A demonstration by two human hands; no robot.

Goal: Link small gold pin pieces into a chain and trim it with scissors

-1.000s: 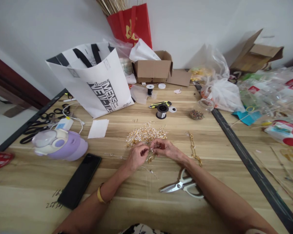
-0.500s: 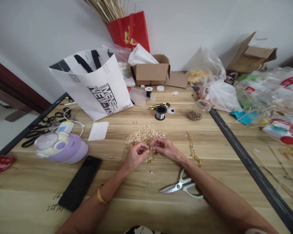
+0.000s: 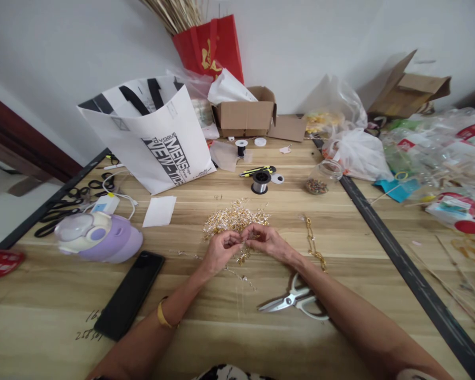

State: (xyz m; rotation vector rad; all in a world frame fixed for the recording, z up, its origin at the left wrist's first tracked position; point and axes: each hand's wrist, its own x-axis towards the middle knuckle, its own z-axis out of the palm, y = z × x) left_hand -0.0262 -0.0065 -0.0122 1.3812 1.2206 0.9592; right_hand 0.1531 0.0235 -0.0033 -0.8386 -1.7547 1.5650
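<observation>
My left hand [image 3: 223, 250] and my right hand [image 3: 266, 241] meet fingertip to fingertip at the near edge of a heap of gold and silver beaded wire [image 3: 233, 215]. Both are closed in a pinch, and what lies between the fingers is too small to make out. Just below the fingertips hangs or lies a gold strand [image 3: 243, 257]; which of the two I cannot tell. A thin silver strand [image 3: 241, 277] rests on the wood nearer me. Beside my right forearm are white-handled scissors [image 3: 293, 301], blades apart, and a gold chain [image 3: 311, 243].
Beyond the heap stand a wire spool [image 3: 260, 182], a yellow utility knife [image 3: 257, 171] and a jar of beads [image 3: 319, 184]. A black phone [image 3: 130, 295] and a purple bottle [image 3: 103, 237] lie at left, near a white bag [image 3: 154, 142]. Plastic bottles [image 3: 431, 148] crowd the right.
My two hands have come closer together, their fingertips now meeting. The objects on the table have stayed where they were.
</observation>
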